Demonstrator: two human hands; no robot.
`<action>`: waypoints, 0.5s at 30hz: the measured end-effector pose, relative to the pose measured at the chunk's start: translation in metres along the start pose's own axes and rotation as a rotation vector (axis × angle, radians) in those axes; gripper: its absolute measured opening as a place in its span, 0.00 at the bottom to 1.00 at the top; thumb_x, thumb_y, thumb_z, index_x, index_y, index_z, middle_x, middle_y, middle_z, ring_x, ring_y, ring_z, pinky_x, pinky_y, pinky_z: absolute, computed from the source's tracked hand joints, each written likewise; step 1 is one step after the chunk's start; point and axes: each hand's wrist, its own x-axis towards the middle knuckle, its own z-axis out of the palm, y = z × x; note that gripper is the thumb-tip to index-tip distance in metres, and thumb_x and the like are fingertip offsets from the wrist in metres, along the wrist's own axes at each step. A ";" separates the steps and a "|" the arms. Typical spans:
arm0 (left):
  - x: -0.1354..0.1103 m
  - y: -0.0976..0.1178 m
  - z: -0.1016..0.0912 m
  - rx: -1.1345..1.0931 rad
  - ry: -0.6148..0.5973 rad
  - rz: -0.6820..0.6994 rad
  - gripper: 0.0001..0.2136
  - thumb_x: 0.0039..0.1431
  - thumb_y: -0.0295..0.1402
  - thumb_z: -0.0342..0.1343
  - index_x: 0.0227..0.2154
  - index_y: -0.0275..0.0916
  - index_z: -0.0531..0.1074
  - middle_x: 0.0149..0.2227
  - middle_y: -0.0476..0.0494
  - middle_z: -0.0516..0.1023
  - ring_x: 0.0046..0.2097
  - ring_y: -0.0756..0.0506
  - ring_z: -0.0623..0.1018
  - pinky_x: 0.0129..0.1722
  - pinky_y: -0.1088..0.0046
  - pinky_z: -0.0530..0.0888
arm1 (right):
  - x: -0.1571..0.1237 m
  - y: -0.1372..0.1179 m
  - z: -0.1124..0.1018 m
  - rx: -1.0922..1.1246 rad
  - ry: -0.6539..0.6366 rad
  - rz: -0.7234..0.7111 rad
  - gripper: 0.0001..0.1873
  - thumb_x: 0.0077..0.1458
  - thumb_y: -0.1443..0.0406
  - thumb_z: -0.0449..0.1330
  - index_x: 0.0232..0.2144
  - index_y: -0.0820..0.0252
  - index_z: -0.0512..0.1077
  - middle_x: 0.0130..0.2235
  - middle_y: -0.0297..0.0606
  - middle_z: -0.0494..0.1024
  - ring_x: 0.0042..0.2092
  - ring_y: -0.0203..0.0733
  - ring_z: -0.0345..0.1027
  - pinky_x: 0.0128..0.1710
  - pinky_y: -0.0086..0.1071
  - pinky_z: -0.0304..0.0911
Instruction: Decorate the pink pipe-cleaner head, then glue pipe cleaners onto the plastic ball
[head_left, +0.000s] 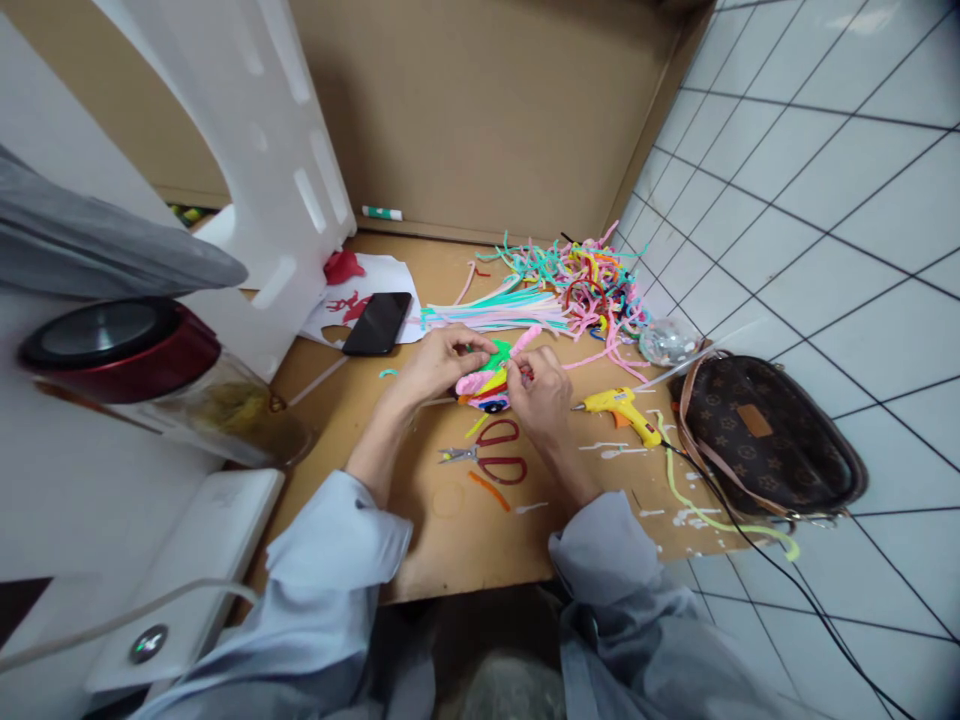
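Between my two hands is a colourful pipe-cleaner figure [491, 381] in pink, green, yellow and blue, with a round black part low on its front. My left hand [444, 368] is closed on its left side, thumb and fingers at the green part. On the other side my right hand [538, 385] pinches it near the yellow and pink pieces; its fingertips partly cover what they grip. Just below lie red-handled scissors [501, 455], blades pointing left. A yellow hot glue gun [619, 408] rests to the right of my right hand, nozzle toward it.
Behind my hands lie a bundle of pipe cleaners [502, 310] and a tangled heap [592, 280]. A black phone [379, 323] rests on paper at left, near a glass bottle [225, 400]. A brown bag [772, 435] stands at right by the tiled wall; the glue gun's cord [739, 510] trails past it.
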 end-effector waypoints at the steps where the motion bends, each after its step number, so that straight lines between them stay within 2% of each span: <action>1: 0.000 0.001 -0.001 0.005 -0.007 0.000 0.12 0.51 0.37 0.61 0.35 0.37 0.82 0.36 0.42 0.80 0.39 0.44 0.77 0.41 0.68 0.72 | 0.000 0.000 -0.001 0.003 -0.005 0.002 0.08 0.61 0.66 0.56 0.30 0.56 0.72 0.32 0.37 0.74 0.35 0.41 0.68 0.36 0.32 0.60; 8: 0.004 0.001 0.001 0.062 0.017 0.004 0.11 0.52 0.35 0.59 0.35 0.37 0.82 0.35 0.43 0.79 0.37 0.45 0.76 0.38 0.69 0.71 | 0.002 0.002 -0.001 0.115 -0.062 0.001 0.08 0.62 0.67 0.55 0.34 0.57 0.75 0.35 0.39 0.75 0.37 0.42 0.71 0.39 0.33 0.64; 15: 0.006 -0.002 0.005 0.115 0.096 -0.013 0.11 0.49 0.32 0.58 0.35 0.37 0.82 0.38 0.43 0.80 0.39 0.45 0.76 0.43 0.67 0.71 | 0.002 0.000 -0.004 0.111 -0.027 0.037 0.08 0.60 0.65 0.57 0.28 0.57 0.73 0.32 0.36 0.74 0.34 0.40 0.68 0.37 0.33 0.63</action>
